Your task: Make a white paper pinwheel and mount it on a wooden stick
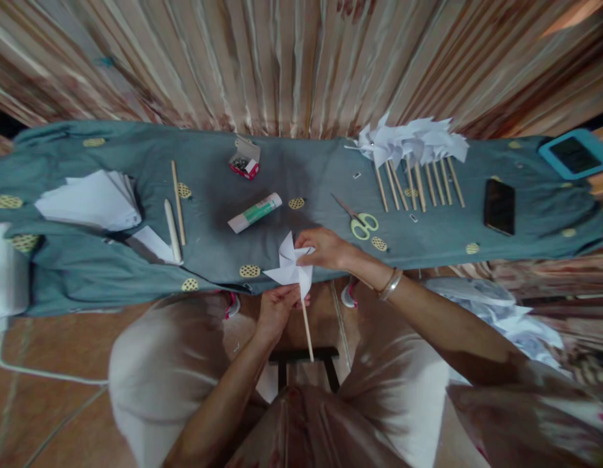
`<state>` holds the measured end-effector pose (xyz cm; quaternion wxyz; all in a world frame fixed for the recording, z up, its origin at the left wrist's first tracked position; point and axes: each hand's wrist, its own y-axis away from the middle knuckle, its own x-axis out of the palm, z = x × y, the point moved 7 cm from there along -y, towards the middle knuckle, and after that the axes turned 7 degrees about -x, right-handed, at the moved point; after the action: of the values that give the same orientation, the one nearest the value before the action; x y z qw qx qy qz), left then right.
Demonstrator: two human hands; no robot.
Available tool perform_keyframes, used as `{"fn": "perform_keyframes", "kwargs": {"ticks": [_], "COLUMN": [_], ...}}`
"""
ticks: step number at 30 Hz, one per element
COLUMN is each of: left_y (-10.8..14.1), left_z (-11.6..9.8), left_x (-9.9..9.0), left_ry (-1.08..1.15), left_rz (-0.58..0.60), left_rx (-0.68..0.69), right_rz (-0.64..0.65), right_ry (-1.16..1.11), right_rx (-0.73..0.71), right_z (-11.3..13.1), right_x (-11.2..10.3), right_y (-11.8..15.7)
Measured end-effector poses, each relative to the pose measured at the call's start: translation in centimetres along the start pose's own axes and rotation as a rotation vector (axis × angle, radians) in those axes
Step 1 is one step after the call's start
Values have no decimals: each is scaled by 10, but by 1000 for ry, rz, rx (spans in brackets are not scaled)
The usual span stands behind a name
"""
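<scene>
A white paper pinwheel (288, 265) on a thin wooden stick (307, 333) is held over the front edge of the cloth-covered table. My left hand (276, 308) is closed around the top of the stick, just below the paper blades. With bent fingers, my right hand (325, 248) grips the pinwheel's right-hand blade near its centre. A glue stick (255, 212) lies behind the pinwheel, and scissors (360, 222) with light green handles lie to the right, beyond my right hand.
Several finished pinwheels (413, 144) lie in a row at the back right. A phone (499, 207) and a blue-framed tablet (577, 154) are farther right. A small red box (244, 159) stands at the back. Paper sheets (94, 200) and a loose stick (178, 201) lie left.
</scene>
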<state>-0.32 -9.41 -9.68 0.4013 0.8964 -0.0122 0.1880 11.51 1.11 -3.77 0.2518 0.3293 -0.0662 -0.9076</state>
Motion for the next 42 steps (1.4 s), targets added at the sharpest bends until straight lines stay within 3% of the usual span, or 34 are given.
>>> {"fn": "perform_keyframes", "kwargs": {"ticks": [42], "left_y": [-4], "left_z": [5], "left_x": [-1], "left_ry": [9], "left_rz": [-4], "left_rx": [34], "right_rz": [50], "right_ry": [216], "right_rx": [131], "right_z": [12], "right_x": [-2], "right_y": [-3]}}
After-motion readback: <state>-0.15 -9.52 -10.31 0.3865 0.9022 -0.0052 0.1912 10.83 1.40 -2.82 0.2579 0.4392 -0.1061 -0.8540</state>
